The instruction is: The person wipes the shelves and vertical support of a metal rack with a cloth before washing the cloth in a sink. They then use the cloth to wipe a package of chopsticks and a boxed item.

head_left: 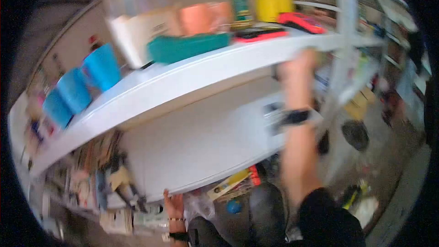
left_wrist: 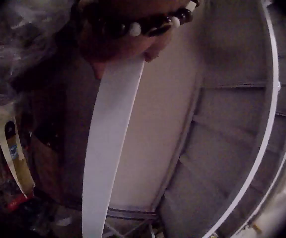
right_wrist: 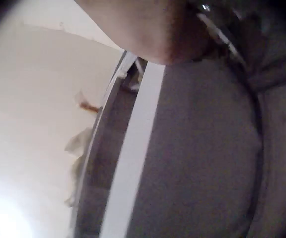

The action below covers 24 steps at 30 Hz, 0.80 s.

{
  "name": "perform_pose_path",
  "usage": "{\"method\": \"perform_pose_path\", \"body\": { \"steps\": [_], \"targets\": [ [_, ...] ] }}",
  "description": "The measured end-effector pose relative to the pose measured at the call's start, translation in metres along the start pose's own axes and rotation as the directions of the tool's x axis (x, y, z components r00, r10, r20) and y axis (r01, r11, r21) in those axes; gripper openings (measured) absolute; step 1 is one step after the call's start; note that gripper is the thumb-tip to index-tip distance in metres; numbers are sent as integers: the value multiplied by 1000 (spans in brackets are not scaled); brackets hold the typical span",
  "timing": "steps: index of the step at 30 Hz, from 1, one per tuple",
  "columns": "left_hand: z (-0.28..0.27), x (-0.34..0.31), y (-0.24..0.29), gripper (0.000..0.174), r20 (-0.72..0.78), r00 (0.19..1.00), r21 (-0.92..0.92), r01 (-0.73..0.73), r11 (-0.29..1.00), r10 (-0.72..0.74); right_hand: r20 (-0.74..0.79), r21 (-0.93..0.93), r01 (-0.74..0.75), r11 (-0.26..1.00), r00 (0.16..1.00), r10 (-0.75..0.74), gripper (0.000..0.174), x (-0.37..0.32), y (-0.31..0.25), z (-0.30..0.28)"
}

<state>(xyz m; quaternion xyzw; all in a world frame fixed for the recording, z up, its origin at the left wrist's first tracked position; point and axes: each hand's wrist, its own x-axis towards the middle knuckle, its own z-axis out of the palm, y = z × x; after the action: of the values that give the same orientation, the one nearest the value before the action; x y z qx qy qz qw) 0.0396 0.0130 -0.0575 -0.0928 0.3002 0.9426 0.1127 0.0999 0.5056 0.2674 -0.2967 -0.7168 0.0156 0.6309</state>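
My left hand (head_left: 173, 206) holds the front edge of the lower white shelf board (head_left: 192, 146). In the left wrist view, parts of that hand show on both sides of the board's white edge (left_wrist: 111, 134), below a beaded bracelet (left_wrist: 133, 27). My right hand (head_left: 299, 71) is raised, blurred, and overlaps the front edge of the upper white shelf (head_left: 196, 75) near its right end. In the right wrist view, the right hand (right_wrist: 153, 34) sits at the top of a white edge strip (right_wrist: 133, 153). Its fingers are hidden, so I cannot tell whether they grip it.
On the upper shelf stand blue cups (head_left: 103, 66), a green tray (head_left: 187, 48), a yellow container (head_left: 273, 7) and red-and-black items (head_left: 302, 22). A white upright (head_left: 346, 18) rises at the right. Below lie a blue ball (head_left: 234, 206), plastic wrap (head_left: 199, 206) and stacked goods (head_left: 98, 148).
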Motion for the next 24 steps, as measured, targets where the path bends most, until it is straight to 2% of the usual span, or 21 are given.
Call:
{"method": "perform_pose_path", "body": {
  "steps": [1, 2, 3, 4, 5, 6, 7, 9, 10, 11, 12, 13, 14, 15, 16, 17, 18, 19, 21, 23, 24],
  "targets": [
    [2, -4, 0, 45, -20, 1000, -25, -3, 1000, 3, 236, 56, -160, 986, 961, 143, 18, 40, 60, 4],
    [0, 1, -1, 42, -97, 995, -38, -18, 999, 15, 39, 214, -32, 976, 999, 24, 23, 46, 95, -1],
    [6, -3, -2, 40, -82, 996, -25, -41, 999, 38, 88, 157, 115, 981, 988, -130, 24, 66, 149, 4],
    [12, -7, -4, 38, -62, 996, -15, -62, 998, 60, -62, 119, 126, 985, 991, -119, 29, 73, 160, 3],
    [16, -10, -4, 38, -101, 991, -37, -97, 995, 93, 125, -99, 128, 987, 985, -116, 35, 103, 195, 10],
    [18, -11, -2, 36, -102, 994, -44, -54, 998, 49, 145, -57, 147, 987, 980, -138, 35, 100, 192, 27],
    [14, -11, -2, 33, -95, 996, -50, -4, 999, 0, 239, -46, 115, 992, 966, -100, 37, 91, 189, 38],
    [-5, 3, -8, 30, -134, 991, -34, -34, 999, 29, 400, -61, 61, 996, 916, -32, 54, 88, 170, 46],
    [-3, 2, -8, 28, -156, 987, 9, -24, 1000, 26, 517, 239, -346, 907, 836, 183, 52, 53, 78, 26],
    [-1, 0, -7, 28, -155, 988, 3, -26, 1000, 26, 604, 671, -711, 212, 689, 400, 50, 18, -17, 4],
    [16, -8, -2, 25, -123, 992, -12, -26, 1000, 24, 644, 737, -612, -287, 505, 575, 50, -17, -112, -18],
    [24, -15, 1, 22, -94, 995, -23, -21, 1000, 19, 643, 736, -615, -284, 502, 578, 48, -58, -200, -44],
    [4, 0, -10, 20, -53, 994, -34, -94, 995, 92, 671, 722, -636, -272, 549, 499, 27, -105, -221, 9],
    [-8, 9, -16, 21, -23, 993, -13, -113, 994, 112, 799, 539, -831, -134, 455, 394, 39, -126, -303, -16],
    [-15, 15, -20, 21, -1, 993, -1, -118, 993, 118, 584, 562, -732, 386, 681, 442, 38, -162, -376, -38],
    [-22, 17, -24, 22, 17, 993, 10, -118, 993, 118, 367, 373, -463, 804, 870, 331, 37, -190, -436, -59],
    [-24, 14, -24, 22, 26, 993, 9, -112, 994, 111, 706, 610, -791, -43, 518, 483, 33, -182, -478, -86],
    [-23, 11, -24, 23, 34, 993, 6, -110, 994, 110, 783, 582, -789, -198, 479, 396, 40, -196, -509, -98],
    [-19, 5, -22, 24, 47, 994, -9, -97, 995, 97, 751, 623, -782, -6, 597, 282, 44, -237, -561, -98],
    [-18, 1, -23, 26, 44, 994, -14, -97, 995, 98, 575, 797, -603, 40, 776, 258, 44, -257, -574, -112],
    [-15, 1, -22, 27, 42, 994, -16, -98, 995, 99, 811, 576, -809, -117, 584, -48, 37, -258, -562, -118]
  ]
}}
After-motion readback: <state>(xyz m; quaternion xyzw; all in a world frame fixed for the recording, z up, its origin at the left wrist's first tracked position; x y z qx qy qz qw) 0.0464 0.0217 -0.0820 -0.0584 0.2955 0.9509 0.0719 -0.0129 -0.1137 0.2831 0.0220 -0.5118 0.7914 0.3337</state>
